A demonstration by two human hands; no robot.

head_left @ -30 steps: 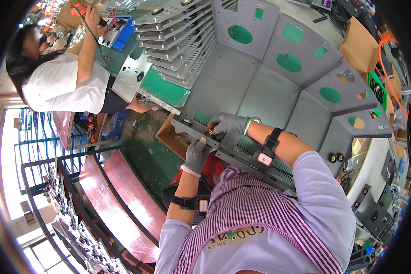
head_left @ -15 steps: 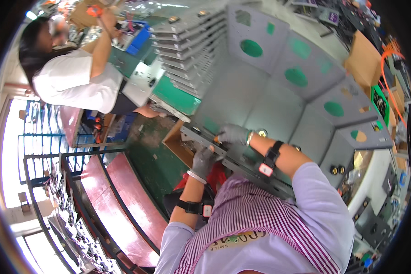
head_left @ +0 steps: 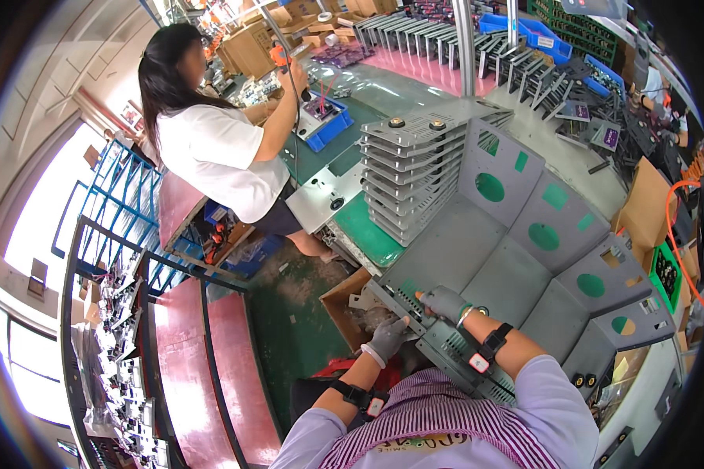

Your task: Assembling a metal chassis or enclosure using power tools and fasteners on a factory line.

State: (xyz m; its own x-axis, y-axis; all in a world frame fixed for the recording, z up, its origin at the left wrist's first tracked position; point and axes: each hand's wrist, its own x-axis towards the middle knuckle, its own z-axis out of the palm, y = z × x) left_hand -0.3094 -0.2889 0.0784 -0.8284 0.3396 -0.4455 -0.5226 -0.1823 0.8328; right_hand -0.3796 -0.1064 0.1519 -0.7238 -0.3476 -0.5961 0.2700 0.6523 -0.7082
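Note:
My left hand [head_left: 388,341], in a grey glove with bare fingertips, grips the slotted front edge of a grey sheet-metal panel [head_left: 477,270]. Over the inner side of that edge is my right hand [head_left: 444,303], gloved the same way. Its fingers are drawn together close to the metal; anything small between them cannot be made out. The panel is one of several bent panels lying in a row on the bench, their upright walls pierced with round and square holes.
Left of the panels rises a stack of grey metal plates [head_left: 411,180]. A person in a white shirt [head_left: 219,148] holds an orange tool [head_left: 279,56] beyond it. An open cardboard box [head_left: 344,309] sits below the bench edge. Racks with pink shelves [head_left: 184,344] stand at left.
The view has swung, so the bench and both hands appear farther right and lower. Both hands stay at the same panel edge. The other person's raised tool remains in hand.

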